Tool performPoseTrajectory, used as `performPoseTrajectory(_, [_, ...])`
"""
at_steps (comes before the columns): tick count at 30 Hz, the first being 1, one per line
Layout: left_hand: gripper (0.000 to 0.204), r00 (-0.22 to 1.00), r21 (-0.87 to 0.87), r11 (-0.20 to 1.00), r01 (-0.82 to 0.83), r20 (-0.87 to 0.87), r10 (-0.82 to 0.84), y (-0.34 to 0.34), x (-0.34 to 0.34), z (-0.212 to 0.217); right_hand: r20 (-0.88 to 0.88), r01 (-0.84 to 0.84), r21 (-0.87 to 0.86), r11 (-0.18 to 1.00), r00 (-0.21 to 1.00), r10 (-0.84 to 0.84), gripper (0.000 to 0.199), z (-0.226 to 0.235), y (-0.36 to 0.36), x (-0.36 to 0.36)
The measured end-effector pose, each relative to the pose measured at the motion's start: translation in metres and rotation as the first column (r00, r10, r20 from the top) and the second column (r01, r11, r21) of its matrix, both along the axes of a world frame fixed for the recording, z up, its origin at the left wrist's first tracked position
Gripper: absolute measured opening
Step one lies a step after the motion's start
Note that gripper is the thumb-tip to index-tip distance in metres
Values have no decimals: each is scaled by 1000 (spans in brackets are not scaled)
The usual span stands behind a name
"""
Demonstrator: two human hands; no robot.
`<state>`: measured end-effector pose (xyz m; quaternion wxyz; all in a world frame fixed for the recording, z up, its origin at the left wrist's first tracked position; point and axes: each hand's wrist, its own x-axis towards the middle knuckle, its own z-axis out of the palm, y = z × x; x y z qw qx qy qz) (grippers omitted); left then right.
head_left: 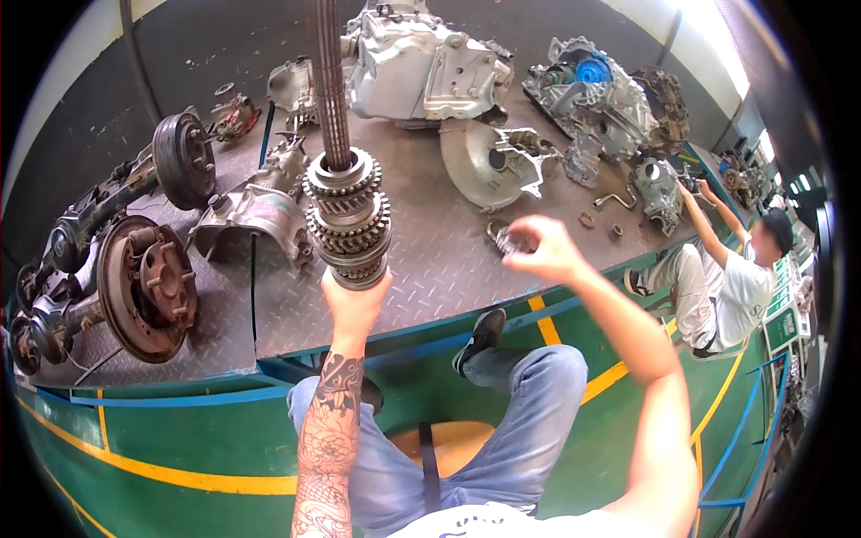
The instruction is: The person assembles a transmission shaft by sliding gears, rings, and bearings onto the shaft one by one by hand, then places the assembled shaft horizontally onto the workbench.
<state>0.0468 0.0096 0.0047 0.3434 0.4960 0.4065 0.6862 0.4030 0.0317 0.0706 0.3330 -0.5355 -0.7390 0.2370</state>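
We see a steel gear shaft [348, 220], toothed rings below a ridged rod, standing above our left hand [357, 303], whose grip wraps its base; our right hand [549, 251] pinches a small metal ring [513, 240]. The raised-pattern table [429, 260] spans the gap between our hands, its front edge close by.

A dark grey wall [202, 63] flecked with pale scuffs stands behind the bench [417, 269], with a lighter band [76, 58] above it at the left. A dark strip [139, 58] runs up the wall. The bench has a diamond-plate steel top and a blue edge [215, 399]. The floor [206, 435] is glossy green, crossed by yellow lines [224, 484]. A round tan seat [466, 441] stands before the bench; a blue frame [749, 448] stands at right. White light [717, 40] glares at upper right.
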Motion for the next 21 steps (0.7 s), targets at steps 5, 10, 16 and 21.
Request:
performPoseTrajectory(5, [35, 999, 0, 1000, 18, 45, -18, -5, -8, 2, 287, 131, 52, 990, 948, -140, 65, -90, -4, 0])
performPoseTrajectory(10, [33, 998, 17, 999, -30, 59, 29, -7, -2, 2, 359, 77, 64, 995, 928, -95, 75, -99, -8, 2])
performPoseTrajectory(16, [31, 998, -42, 999, -18, 56, 21, -5, -5, -2, 227, 383, 317, 868, 858, -461, 71, -123, 41, 75])
performPoseTrajectory(21, [42, 998, -37, 999, 13, 64, -11, -3, -5, -6, 336, 367, 173, 914, 850, -405, 75, -132, 50, 100])
